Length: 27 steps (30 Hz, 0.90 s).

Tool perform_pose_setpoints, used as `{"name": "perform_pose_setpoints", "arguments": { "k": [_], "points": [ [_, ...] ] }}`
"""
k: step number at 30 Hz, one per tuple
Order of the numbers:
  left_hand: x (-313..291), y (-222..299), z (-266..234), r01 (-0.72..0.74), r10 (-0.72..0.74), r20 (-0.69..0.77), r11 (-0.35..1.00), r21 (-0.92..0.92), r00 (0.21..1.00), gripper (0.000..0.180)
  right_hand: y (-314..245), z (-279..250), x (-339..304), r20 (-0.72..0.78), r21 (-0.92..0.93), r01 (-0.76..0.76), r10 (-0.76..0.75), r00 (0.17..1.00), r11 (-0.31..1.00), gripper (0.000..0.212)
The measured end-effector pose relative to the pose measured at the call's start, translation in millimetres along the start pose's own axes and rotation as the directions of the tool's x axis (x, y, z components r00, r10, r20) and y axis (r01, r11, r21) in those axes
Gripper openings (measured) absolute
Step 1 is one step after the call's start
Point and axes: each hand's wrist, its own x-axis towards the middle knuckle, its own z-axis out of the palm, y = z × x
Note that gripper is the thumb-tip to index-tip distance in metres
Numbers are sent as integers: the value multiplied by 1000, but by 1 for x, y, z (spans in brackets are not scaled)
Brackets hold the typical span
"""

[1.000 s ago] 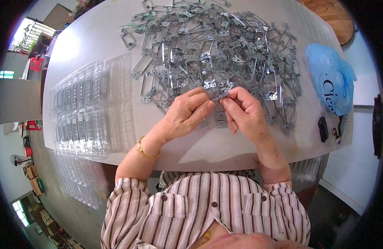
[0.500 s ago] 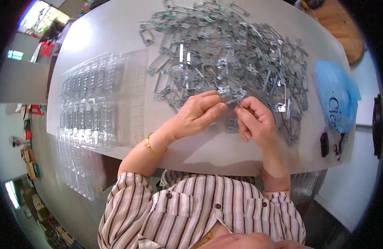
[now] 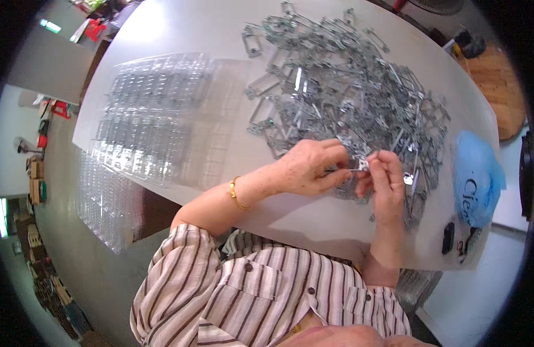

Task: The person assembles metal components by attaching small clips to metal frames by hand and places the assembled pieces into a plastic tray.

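Observation:
My left hand (image 3: 314,168) pinches one end of a small silver metal bracket (image 3: 363,165) between thumb and forefinger. At its other end, the fingers of my right hand (image 3: 385,180) are closed on the same piece. Both hands are raised over the near edge of a big heap of thin metal brackets (image 3: 330,87), many of them long frames with plates at their ends. The fingers partly cover the held piece, so its full shape does not show.
Stacked clear plastic blister trays (image 3: 151,115) lie on the left of the white table (image 3: 220,168), with more trays (image 3: 107,202) lower beside its edge. To the right are a blue plastic bag (image 3: 478,179) and a small black object (image 3: 448,237). A round wooden surface (image 3: 501,87) stands beyond.
The view has turned, so the table appears tilted and shifted. My hands stay close together, and the bracket between them now shows more plainly.

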Motion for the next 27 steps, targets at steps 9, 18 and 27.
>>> {"name": "perform_pose_setpoints", "arguments": {
  "k": [9, 18, 27],
  "points": [
    [7, -3, 2, -61, 63, -177, 998, 18, 982, 40, 6, -4, 2, 57, -14, 76, -75, 996, 997, 12],
    [-1, -23, 5, 34, -149, -383, 957, -289, 912, 24, 5, -9, 1, -120, -56, 268, -273, 955, 962, 13],
    [-5, -13, 5, 126, -220, -367, 956, -263, 904, 7, 16, -3, 1, -124, -256, 401, -441, 889, 880, 11]
  ]
}}
